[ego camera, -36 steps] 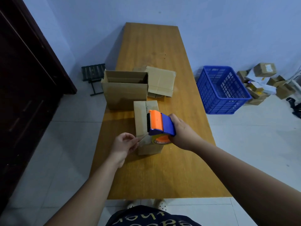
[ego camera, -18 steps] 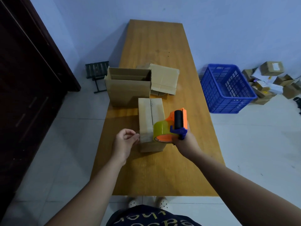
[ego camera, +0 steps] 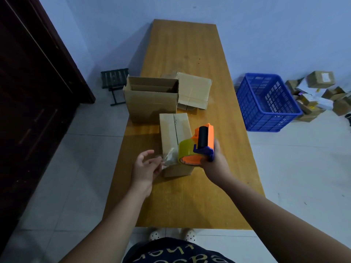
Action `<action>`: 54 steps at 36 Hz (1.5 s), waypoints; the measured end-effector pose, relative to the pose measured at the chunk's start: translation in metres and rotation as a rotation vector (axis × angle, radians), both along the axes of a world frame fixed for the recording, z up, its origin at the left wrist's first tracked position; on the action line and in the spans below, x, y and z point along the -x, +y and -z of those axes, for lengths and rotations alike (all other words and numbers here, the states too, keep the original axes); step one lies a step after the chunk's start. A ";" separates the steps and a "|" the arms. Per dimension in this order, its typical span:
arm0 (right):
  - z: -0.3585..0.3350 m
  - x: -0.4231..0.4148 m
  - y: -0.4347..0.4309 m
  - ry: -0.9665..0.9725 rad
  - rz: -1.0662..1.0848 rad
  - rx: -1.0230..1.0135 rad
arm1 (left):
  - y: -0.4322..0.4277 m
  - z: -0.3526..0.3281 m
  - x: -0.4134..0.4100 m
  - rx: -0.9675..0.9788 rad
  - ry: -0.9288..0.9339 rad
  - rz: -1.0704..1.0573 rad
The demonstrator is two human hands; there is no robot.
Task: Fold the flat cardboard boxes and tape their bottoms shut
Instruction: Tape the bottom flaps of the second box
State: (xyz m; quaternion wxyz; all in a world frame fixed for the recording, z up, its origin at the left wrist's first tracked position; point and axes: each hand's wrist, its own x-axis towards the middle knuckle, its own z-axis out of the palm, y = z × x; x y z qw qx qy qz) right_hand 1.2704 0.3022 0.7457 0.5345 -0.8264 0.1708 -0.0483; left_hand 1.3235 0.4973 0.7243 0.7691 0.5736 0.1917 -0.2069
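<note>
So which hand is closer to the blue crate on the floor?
Right. The right hand, gripping the tape dispenser, is on the blue crate's side of the small box; the left hand is on the far side.

A closed box (ego camera: 174, 137) sits mid-frame on the table (ego camera: 190, 202). Behind it stands an open box (ego camera: 152, 103), flat cardboard (ego camera: 195, 90) to its right
</note>
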 end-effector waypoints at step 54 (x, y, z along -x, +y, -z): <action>-0.017 0.001 -0.001 0.131 -0.110 -0.109 | -0.001 0.010 -0.009 -0.344 -0.027 0.086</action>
